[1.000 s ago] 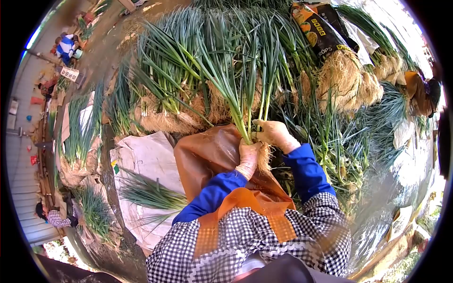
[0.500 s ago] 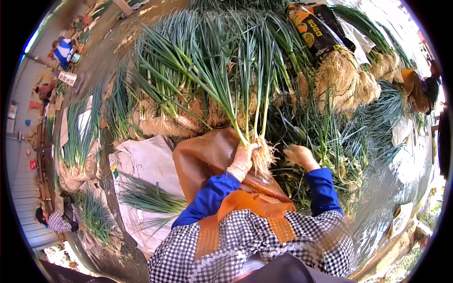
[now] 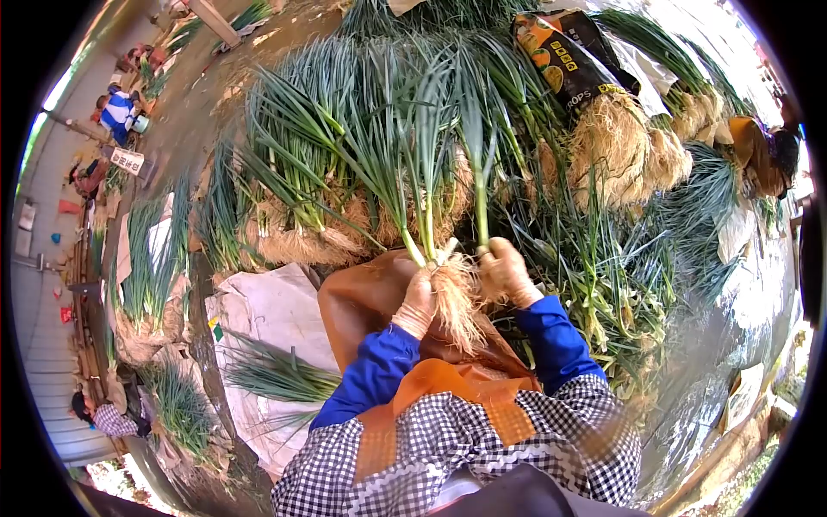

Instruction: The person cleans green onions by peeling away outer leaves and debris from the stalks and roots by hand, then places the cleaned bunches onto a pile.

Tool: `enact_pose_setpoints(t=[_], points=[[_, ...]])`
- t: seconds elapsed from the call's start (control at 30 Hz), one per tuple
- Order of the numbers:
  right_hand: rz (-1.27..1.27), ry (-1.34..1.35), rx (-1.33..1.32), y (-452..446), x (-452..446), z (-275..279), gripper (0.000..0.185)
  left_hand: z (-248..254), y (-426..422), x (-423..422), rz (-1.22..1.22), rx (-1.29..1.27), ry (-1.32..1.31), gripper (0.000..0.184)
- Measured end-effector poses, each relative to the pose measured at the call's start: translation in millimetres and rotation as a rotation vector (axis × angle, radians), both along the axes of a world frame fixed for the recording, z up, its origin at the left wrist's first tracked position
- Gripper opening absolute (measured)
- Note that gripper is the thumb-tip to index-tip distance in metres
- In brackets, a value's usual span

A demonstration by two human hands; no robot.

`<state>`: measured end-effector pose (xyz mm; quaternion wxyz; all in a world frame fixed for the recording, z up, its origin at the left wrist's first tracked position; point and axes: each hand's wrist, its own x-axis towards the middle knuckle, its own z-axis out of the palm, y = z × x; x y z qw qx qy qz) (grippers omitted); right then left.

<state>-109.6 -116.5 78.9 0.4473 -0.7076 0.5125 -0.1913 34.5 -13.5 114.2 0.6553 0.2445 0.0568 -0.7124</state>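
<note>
My left hand is closed around the lower stalks of a small bunch of green onions. Their pale, hairy roots hang down over the brown apron covering my lap. Just to the right, my right hand grips one green onion stalk near its base, its leaves pointing away from me. Some of the roots between the two hands overlap, so I cannot tell which stalk each belongs to.
Beyond my lap lies a wide row of green onions, roots toward me. Loose leaves pile up at right, near a black printed bag over rooted bunches. A pale sack with a few leaves lies left. Other people sit farther left.
My right hand has moved left and up from beside the loose leaves and now holds a stalk. My left hand has shifted slightly left and down with its bunch.
</note>
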Motion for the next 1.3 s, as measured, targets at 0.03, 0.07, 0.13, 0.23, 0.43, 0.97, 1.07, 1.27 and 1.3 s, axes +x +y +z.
enact_pose_setpoints(t=[0.03, 0.07, 0.13, 0.23, 0.43, 0.97, 1.07, 1.27, 1.3], points=[[0.213, -0.085, -0.174, 3, 5, 9, 0.024, -32, -4, 5, -0.076, -0.051, 0.070, 0.025], [0.290, -0.108, -0.249, -8, 11, 13, 0.025, -49, -5, -5, 0.036, 0.149, -0.091, 0.033], [0.056, -0.319, -0.051, -42, 22, -8, 0.029, -48, -10, -7, -0.007, 0.042, 0.030, 0.041], [-0.189, 0.274, -0.305, -142, 13, -26, 0.021, -7, 0, 6, -0.035, -0.135, 0.113, 0.050], [0.136, 0.577, -0.325, -204, 35, -37, 0.033, 48, -5, 45, 0.161, -0.387, 0.059, 0.044], [-0.068, -0.552, 0.433, -33, 15, 0, 0.033, -39, -16, -45, 0.070, 0.232, -0.482, 0.021], [-0.109, -0.281, 0.097, -30, 34, -37, 0.030, -56, -15, -47, 0.180, 0.235, -0.430, 0.021], [0.233, -0.497, 0.537, 20, -17, 44, 0.032, -64, -10, -40, 0.230, 0.241, -0.395, 0.015], [0.421, -0.459, 0.561, 23, -42, 55, 0.035, -51, -8, -39, 0.202, 0.269, -0.388, 0.015]])
